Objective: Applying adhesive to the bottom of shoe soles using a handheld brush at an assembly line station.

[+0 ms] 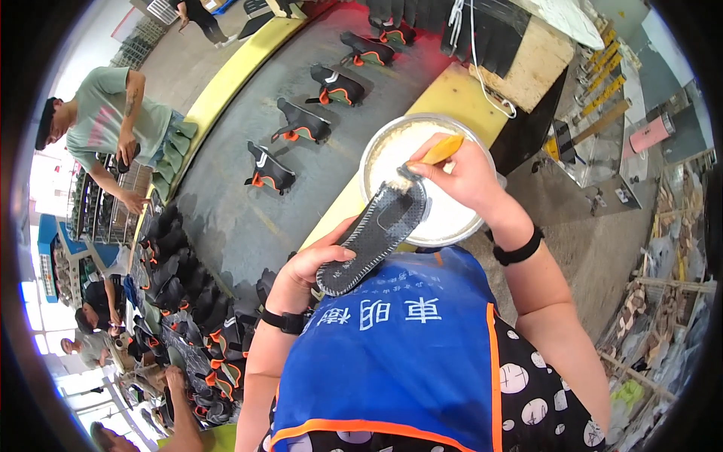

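Note:
My left hand [320, 260] grips a black shoe piece [373, 245] by its heel end, thumb across the near part. Its flat, sole-shaped face is turned up, with pale stitching round the edge. Pinched in my right hand [474, 177] is a brush with a yellow handle [443, 149]. The bristles touch the toe end of the shoe piece, where a whitish wet smear shows. Directly beneath, a round metal bowl [367, 154] holds white liquid [452, 222]. The toe end overlaps the bowl; what lies under the shoe piece is hidden.
A grey conveyor belt [241, 233] with yellow edges carries a row of black shoe uppers [301, 124] with orange trim. More uppers are heaped [177, 286] at left. A co-worker [120, 124] stands across the belt. Tools and a board [527, 53] are at right.

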Available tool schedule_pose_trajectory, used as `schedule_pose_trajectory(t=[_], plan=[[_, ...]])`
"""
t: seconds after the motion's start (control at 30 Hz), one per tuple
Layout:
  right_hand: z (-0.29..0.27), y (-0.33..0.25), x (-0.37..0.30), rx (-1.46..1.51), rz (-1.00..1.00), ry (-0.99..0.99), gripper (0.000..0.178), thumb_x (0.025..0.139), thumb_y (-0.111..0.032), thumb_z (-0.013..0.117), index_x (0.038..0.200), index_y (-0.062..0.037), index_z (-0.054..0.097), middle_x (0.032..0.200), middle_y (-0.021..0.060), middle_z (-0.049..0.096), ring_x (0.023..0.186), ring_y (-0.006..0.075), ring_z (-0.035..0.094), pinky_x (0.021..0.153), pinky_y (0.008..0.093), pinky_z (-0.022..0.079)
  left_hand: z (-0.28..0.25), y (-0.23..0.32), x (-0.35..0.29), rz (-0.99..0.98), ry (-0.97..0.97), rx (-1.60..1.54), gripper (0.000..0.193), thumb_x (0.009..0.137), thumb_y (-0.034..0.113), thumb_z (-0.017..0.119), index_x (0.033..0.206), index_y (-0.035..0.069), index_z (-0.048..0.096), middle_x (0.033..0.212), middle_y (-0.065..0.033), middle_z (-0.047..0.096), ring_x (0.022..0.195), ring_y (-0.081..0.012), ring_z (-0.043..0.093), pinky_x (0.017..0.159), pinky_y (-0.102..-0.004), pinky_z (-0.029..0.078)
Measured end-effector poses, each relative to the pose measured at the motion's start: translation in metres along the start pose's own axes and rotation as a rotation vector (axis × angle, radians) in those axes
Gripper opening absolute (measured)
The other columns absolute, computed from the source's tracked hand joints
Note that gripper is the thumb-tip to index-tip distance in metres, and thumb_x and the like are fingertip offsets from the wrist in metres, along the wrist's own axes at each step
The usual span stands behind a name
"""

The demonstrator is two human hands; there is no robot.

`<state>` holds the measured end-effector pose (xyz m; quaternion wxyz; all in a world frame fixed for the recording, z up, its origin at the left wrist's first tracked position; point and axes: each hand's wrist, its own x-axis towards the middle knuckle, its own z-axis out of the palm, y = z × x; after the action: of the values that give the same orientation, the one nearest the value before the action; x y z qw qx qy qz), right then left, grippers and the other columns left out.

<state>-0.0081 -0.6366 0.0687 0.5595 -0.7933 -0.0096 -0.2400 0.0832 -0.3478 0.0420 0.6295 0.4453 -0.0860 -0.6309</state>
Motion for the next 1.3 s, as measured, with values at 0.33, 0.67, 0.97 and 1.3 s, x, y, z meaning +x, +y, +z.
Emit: schedule_pose_trajectory(t=[0.33, 0.67, 0.97, 1.3], plan=[[-0.004, 0.027, -0.009, 0.133, 0.465, 0.292, 0.016, 0.093, -0.007, 0.061, 0.079, -0.0004, 0.058, 0.067, 0.0028, 0.058, 0.058, 0.0079, 0.054, 0.053, 0.0237, 0.043, -0.056, -0.035, -0.026, 0.244, 0.228, -0.200, 0.067, 0.087, 0.019, 0.057, 0.148, 0.002, 0.036, 0.130, -0.0188, 0.059, 0.108, -0.0274, 0.065, 0.094, -0.0418, 0.052], [-0.016, 0.044, -0.004, 0.315, 0.602, 0.491, 0.013, 0.097, -0.015, 0.059, 0.090, -0.0047, 0.058, 0.071, -0.0005, 0.055, 0.056, 0.0060, 0.049, 0.051, 0.0205, 0.040, -0.155, -0.066, -0.078, 0.507, 0.467, -0.979, 0.049, 0.085, 0.038, 0.057, 0.119, 0.003, 0.059, 0.111, -0.0195, 0.065, 0.103, -0.0364, 0.063, 0.086, -0.0522, 0.050], [-0.011, 0.063, 0.019, 0.259, 0.670, 0.574, 0.013, 0.096, -0.020, 0.064, 0.093, -0.0081, 0.060, 0.066, -0.0025, 0.052, 0.052, 0.0070, 0.048, 0.048, 0.0220, 0.040, -0.261, -0.055, -0.044, 0.733, 1.021, -0.836, 0.084, 0.075, -0.008, 0.068, 0.144, 0.024, 0.032, 0.112, -0.0111, 0.058, 0.095, -0.0283, 0.063, 0.076, -0.0516, 0.056], [-0.014, 0.058, 0.015, 0.099, 0.686, 0.528, 0.011, 0.097, -0.017, 0.063, 0.092, -0.0082, 0.060, 0.067, -0.0028, 0.053, 0.053, 0.0058, 0.049, 0.049, 0.0201, 0.041, -0.373, -0.057, 0.001, 0.370, 1.527, -0.098, 0.121, 0.058, 0.016, 0.083, 0.157, 0.029, 0.015, 0.140, -0.0223, 0.043, 0.123, -0.0344, 0.052, 0.104, -0.0414, 0.046]])
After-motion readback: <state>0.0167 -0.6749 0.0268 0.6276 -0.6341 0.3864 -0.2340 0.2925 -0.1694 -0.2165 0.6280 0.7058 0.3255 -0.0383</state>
